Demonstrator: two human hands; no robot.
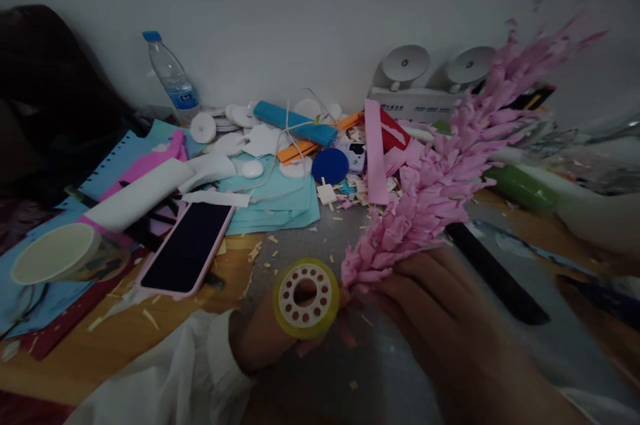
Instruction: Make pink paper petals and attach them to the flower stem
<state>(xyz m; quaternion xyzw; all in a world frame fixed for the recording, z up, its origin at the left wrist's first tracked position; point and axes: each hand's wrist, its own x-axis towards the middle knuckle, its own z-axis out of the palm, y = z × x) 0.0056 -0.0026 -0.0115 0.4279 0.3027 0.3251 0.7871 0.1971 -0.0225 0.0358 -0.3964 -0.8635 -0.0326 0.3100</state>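
A long spike of pink crepe-paper flowers (425, 205) slants up from the middle of the table to the upper right, its tip blurred. My right hand (440, 318) is closed around its lower end, the fingers bent over the petals. Just left of that end, my left hand (265, 338) grips a roll of yellowish clear tape (320, 285) with a white perforated core. The tape faces me and hides most of the left fingers. Those fingertips come close to the flower base; whether they touch it I cannot tell.
A pink-edged phone (187, 248), a paper cup (55, 255) and a white paper roll (140, 195) lie left. Behind are a water bottle (173, 75), paper scraps and a blue round lid (330, 166). A black bar (497, 271) lies right, near another person's arm (600, 225).
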